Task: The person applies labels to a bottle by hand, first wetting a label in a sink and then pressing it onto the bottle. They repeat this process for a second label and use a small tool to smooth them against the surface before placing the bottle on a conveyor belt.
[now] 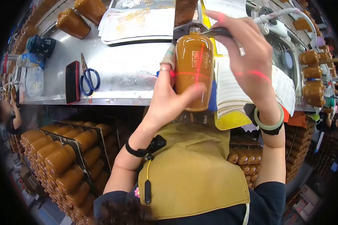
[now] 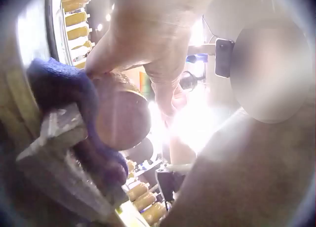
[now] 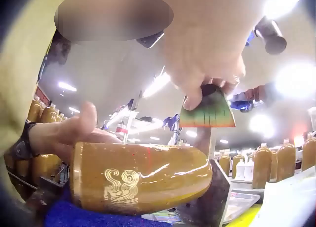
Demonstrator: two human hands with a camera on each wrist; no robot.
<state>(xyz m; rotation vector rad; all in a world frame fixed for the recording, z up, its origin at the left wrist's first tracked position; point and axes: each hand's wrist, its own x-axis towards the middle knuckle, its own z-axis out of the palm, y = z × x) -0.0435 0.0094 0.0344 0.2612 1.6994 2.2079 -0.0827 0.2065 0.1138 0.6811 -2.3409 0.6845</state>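
Observation:
A glossy amber-brown bottle (image 1: pixel 193 86) lies on its side on a blue cloth (image 3: pixel 98 214), with a red laser cross over its stamped panel. In the right wrist view a gold scroll motif (image 3: pixel 121 186) shows on its side. My left hand (image 1: pixel 169 103) is at the bottle's left side near the base, with wrapped fingertips along it. Its thumb stands out straight over the bottle. Above the neck, my right hand (image 1: pixel 251 52) pinches a flat green scraper (image 3: pixel 208 111) with an orange edge between thumb and fingers.
Left on the metal bench lie blue-handled scissors (image 1: pixel 88 80), a phone (image 1: pixel 72 82) and a tray of white sheets (image 1: pixel 137 24). Paper sheets (image 1: pixel 233 88) are stacked right of the bottle. Racks of brown bottles (image 1: pixel 64 157) stand below the bench. A white hose (image 1: pixel 289 11) arches at upper right.

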